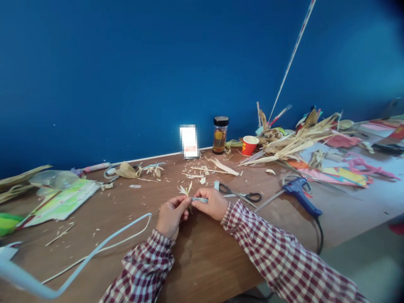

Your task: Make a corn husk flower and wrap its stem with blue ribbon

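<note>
My left hand [171, 216] is closed, its thumb and fingertips pinching a small flower of pale corn husk [186, 190] whose pointed petals spread above the grip. Just to the right, my right hand [213, 205] is closed around a narrow pale blue strip [200, 200]. The strip's tip meets the flower's base at my left thumb; whether it is stuck there I cannot tell. Both hands are just above the brown table [202, 256]. Black-handled scissors [253, 197] lie beyond my right hand, partly hidden by it.
A blue glue gun [301, 195] with a cord lies to the right. Behind are a jar of amber liquid [220, 136], a red paper cup [250, 146] and heaped dry husks [299, 136]. A white cable [104, 244] crosses the left side; husk scraps [221, 166] litter the table.
</note>
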Action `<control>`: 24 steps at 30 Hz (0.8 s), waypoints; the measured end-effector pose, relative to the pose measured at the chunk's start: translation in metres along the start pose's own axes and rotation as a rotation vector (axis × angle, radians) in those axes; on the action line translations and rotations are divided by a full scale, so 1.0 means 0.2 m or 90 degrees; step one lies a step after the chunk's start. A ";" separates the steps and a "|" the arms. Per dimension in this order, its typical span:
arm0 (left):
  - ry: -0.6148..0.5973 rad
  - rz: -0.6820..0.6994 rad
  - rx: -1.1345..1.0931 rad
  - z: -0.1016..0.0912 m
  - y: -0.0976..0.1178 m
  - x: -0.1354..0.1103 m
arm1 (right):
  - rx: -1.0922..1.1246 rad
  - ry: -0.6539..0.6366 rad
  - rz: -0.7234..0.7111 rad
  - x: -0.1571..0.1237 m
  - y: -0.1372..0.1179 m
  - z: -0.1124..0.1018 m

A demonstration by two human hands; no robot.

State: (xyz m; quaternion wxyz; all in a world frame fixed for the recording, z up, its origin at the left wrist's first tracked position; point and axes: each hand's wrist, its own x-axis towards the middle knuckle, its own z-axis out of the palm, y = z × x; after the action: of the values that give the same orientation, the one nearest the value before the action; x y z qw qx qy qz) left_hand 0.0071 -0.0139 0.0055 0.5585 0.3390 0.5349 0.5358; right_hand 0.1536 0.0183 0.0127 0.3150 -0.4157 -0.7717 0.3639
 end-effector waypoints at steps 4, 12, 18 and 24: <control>-0.008 0.010 0.020 0.00 0.01 0.00 | 0.033 -0.005 0.022 0.00 0.01 0.02; 0.007 0.048 0.058 -0.02 -0.01 0.01 | 0.061 0.005 0.056 -0.01 -0.01 0.05; 0.035 0.085 0.061 -0.03 -0.03 0.03 | 0.005 0.013 0.054 -0.03 0.01 0.11; 0.020 0.070 0.013 -0.02 -0.02 0.02 | -0.012 0.031 0.005 -0.02 -0.01 0.09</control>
State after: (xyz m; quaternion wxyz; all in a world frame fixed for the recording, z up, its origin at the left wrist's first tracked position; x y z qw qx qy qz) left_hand 0.0045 -0.0122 0.0009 0.5162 0.3652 0.5294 0.5656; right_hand 0.1413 0.0080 0.0046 0.3286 -0.4301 -0.7656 0.3478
